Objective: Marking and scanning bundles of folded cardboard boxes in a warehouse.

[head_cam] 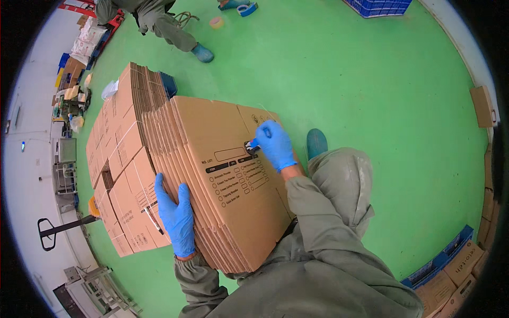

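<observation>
A bundle of flattened cardboard cartons (222, 131) leans upright against my lap, its printed front panel facing me. My left hand (177, 216), in a blue glove, lies against the bundle's left edges with thumb and fingers apart. My right hand (274, 143), also gloved, is closed on a small blue and black tool (252, 146), whose dark end lies at the printed lot box; its exact kind cannot be told. Just left of my left hand, a marker pen (153, 221) lies on strapped stacks of flattened cartons (119, 159). A pale face mask (110, 90) rests near their far end.
A person in grey workwear and a blue boot (203, 53) is at the upper left. Tape rolls (216, 22) lie on the green floor. A pallet jack handle (47, 233) juts out at left. Cartons on a blue pallet (441, 254) stand lower right, a blue crate (377, 8) at the top.
</observation>
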{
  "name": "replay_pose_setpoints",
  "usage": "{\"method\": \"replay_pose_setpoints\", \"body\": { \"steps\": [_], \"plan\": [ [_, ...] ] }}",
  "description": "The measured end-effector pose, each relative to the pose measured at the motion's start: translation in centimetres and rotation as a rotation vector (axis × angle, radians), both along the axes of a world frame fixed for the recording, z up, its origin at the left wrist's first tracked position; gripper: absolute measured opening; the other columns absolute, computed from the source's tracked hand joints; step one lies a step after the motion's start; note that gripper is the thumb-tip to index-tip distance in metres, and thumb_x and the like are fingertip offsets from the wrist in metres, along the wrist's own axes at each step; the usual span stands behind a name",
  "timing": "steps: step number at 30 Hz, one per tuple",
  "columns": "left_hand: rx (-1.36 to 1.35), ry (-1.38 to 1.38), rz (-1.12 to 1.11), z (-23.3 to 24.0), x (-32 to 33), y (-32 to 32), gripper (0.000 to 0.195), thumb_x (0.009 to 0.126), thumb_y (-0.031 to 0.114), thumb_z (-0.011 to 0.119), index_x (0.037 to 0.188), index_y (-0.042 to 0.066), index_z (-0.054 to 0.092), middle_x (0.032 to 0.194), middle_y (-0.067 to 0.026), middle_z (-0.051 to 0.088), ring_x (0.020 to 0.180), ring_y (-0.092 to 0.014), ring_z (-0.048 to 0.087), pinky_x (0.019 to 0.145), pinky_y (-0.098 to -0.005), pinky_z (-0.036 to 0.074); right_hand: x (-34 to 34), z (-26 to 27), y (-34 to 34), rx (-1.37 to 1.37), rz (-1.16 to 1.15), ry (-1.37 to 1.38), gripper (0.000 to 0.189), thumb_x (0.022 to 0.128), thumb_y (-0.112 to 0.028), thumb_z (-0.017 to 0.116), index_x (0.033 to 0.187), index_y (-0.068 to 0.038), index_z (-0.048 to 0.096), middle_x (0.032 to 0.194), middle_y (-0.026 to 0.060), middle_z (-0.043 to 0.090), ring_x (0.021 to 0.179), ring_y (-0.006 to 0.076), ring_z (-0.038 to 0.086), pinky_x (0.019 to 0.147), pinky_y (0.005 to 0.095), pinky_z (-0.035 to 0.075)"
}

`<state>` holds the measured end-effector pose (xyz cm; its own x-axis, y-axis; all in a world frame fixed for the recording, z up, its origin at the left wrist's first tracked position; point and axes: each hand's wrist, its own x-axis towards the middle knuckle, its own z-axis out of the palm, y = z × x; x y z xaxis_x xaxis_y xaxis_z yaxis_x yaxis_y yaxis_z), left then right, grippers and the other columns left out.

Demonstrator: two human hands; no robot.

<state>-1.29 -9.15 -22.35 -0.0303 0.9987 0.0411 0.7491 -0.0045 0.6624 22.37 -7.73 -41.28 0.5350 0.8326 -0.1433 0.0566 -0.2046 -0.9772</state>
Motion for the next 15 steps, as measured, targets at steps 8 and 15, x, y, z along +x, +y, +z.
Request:
{"method": "replay_pose_setpoints", "body": {
  "steps": [8,15],
  "plan": [
    [-0.022,0.016,0.015,-0.1,0.4,0.3,0.061,0.096,0.016,0.06,0.15,-0.002,0.035,0.15,-0.0231,0.042,0.141,-0.031,0.038,0.118,-0.0413,0.029,1.0,0.3,0.0,-0.021,-0.065,0.006,0.021,0.089,-0.027,0.064,0.092,-0.007,0.064,0.084,0.0106,0.061,0.071,0.0247,0.06,0.07,0.0382,0.049],
    [-0.007,0.039,0.029,-0.1,0.6,0.4,0.063,0.097,0.018,0.06,0.15,-0.001,0.034,0.152,-0.0214,0.039,0.142,-0.031,0.035,0.119,-0.0423,0.026,5.7,1.3,-0.7,0.202,-0.513,0.564,0.018,0.093,-0.02,0.064,0.092,-0.002,0.063,0.08,-0.0016,0.059,0.069,0.0065,0.052,0.063,0.0262,0.047]
  ]
}}
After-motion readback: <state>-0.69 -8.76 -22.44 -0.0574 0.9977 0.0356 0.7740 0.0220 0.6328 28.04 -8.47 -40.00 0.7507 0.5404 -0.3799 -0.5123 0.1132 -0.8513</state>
